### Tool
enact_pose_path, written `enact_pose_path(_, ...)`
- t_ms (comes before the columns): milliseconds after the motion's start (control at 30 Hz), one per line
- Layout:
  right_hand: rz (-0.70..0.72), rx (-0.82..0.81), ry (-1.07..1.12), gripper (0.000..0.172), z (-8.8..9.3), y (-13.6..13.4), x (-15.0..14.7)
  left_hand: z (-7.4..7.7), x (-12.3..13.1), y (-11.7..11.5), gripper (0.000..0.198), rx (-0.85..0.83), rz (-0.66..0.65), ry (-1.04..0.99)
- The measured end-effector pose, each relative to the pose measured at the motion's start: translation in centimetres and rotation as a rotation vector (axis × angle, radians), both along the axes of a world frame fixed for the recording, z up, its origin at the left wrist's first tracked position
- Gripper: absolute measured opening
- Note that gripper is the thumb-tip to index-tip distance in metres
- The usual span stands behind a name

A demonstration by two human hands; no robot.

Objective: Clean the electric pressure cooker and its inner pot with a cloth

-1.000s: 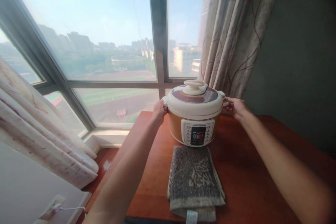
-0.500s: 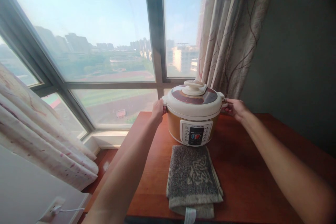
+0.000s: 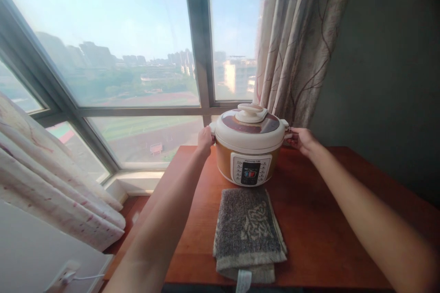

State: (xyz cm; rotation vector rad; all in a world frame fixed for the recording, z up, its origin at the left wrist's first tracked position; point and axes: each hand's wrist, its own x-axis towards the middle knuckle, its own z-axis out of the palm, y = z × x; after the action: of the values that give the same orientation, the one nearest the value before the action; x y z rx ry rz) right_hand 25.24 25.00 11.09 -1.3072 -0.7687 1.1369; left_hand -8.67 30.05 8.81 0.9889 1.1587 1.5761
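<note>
Cooker (image 3: pixel 250 144) centre stage, upright toward the far side of the table (image 3: pixel 323 229), near the window (image 3: pixel 130 59), & both arms are out straight to it! Left hand (image 3: pixel 205 139) is closed round the left handle (image 3: pixel 212 129), fingertips mostly hidden. Right hand (image 3: pixel 300 139) has the right handle (image 3: pixel 285 123), thumb up top, fingers curled below, so it's a proper 2-handed grip. Can't tell if the base sits flat on the wood or is a touch raised. Lid's on, pale rim w/ a glossy dark top, cream knob (image 3: pixel 250 110) in the middle; body's gold-brown, ctrl panel (image 3: pixel 250 170) facing the camera, bit of red & blue on it, small lettering too blurred to read. Just in front, folded grey towel (image 3: pixel 249 229) w/ a paler pattern & a white tag (image 3: pixel 244 279) at the near end; can't tell if towel & cooker touch. Curtains flank it all, L one (image 3: pixel 51 187) & R one (image 3: pixel 299 41), plus a plug (image 3: pixel 68 277) w/ white cord, bottom L
</note>
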Motion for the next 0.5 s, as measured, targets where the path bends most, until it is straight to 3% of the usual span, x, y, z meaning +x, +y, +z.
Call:
enact_pose_path(200, -0.001, -0.038, 0.004, 0.023, 0.0, 0.8, -0.2, 0.1, 0.0, 1.3, 0.036, 0.001, 0.014, -0.016)
enact_pose_path(500, 0.039, 0.034, -0.031, 0.022, -0.1, -0.3, -0.2, 0.1, -0.6, 0.9, 0.034, -0.021, -0.019, -0.012)
